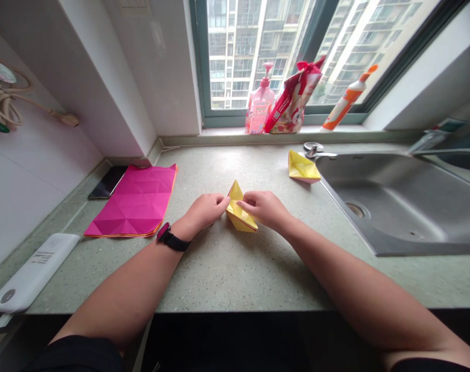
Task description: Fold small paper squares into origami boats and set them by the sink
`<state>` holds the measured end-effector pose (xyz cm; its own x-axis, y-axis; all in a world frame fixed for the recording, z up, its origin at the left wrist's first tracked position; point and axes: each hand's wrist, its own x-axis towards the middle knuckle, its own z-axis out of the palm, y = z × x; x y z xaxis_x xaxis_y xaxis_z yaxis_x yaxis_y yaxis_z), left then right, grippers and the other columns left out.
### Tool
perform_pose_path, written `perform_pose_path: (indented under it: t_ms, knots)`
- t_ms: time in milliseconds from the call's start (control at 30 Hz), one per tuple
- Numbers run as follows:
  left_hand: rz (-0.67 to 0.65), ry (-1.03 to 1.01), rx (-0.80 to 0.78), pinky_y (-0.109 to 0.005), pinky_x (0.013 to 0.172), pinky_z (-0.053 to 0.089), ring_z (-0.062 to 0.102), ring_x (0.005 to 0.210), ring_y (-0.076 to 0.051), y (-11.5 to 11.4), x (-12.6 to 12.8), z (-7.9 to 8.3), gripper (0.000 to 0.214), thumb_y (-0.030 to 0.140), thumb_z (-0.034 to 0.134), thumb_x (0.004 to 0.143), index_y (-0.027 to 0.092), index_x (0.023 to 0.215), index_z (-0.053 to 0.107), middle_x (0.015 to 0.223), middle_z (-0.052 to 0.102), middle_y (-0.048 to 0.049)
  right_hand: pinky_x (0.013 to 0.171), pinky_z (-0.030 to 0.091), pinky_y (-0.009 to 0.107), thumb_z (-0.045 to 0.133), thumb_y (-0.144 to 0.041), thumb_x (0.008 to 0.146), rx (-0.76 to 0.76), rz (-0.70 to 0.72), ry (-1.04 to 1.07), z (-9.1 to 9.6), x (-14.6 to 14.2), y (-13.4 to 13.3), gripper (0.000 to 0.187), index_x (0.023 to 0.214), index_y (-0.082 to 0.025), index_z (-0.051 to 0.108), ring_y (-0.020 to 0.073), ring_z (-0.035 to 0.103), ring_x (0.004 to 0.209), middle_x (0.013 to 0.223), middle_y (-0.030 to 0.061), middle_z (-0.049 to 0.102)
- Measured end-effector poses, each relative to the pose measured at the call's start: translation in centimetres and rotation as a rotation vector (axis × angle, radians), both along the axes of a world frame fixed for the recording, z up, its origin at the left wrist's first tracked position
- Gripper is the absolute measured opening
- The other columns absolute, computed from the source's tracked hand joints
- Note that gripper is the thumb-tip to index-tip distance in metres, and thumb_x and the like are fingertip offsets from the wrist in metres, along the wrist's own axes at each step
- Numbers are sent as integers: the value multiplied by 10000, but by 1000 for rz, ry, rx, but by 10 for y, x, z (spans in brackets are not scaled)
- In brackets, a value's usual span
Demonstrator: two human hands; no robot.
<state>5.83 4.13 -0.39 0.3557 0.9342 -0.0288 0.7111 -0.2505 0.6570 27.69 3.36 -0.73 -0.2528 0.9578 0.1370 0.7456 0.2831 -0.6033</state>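
Observation:
Between my hands, at the middle of the counter (219, 268), is a yellow folded paper boat (242, 222) with a pointed peak and reddish edges. My left hand (207, 211) pinches its left side with thumb and fingers; a dark watch is on that wrist. My right hand (266, 207) grips its right side, the thumb pressed inside the boat near the peak. A second yellow paper boat (303, 168) with a pinkish underside stands near the sink's left corner, apart from both hands. Left of my left hand lies a stack of creased magenta paper (136, 199) with orange sheets beneath.
A dark phone (106, 183) lies partly under the paper stack. A white power bank (35, 268) with a cable sits at the front left. The steel sink (405, 201) is at right. A pink pump bottle (260, 106), a red bag (294, 101) and an orange-white bottle (347, 101) line the windowsill.

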Motion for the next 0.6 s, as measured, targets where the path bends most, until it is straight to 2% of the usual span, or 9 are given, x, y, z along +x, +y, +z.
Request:
perform_pose_path:
  t_ms: [200,333,467,600]
  knots:
    - [-94,77,-39,-302,626,377,608,676,-205,2,-10,6,469,501,456,1047,189,798,702,751,707,-50,613,311,314,701,-396,958,-17,13,-23,-2,1,-1,305,706,-239,631,161,535,642,678,-5,659]
    - [-161,109,-46,-302,658,396,645,722,-213,5,-17,10,443,484,458,1050,190,843,717,793,740,-54,620,327,304,708,-399,965,-54,-3,-26,-4,1,-1,295,730,-231,651,158,545,661,709,-3,680]
    - [-167,132,-130,-294,608,390,613,618,-182,6,-24,14,409,520,502,1037,199,879,702,772,728,-41,615,331,299,695,-414,974,-69,22,13,-6,1,0,321,715,-231,647,156,551,660,698,-10,678]
    - [-138,135,-245,-284,542,385,591,539,-164,7,-26,16,328,489,556,994,204,872,665,724,690,-24,676,396,292,572,-403,1045,-32,62,116,-4,8,4,352,759,-227,678,162,618,692,713,-3,703]
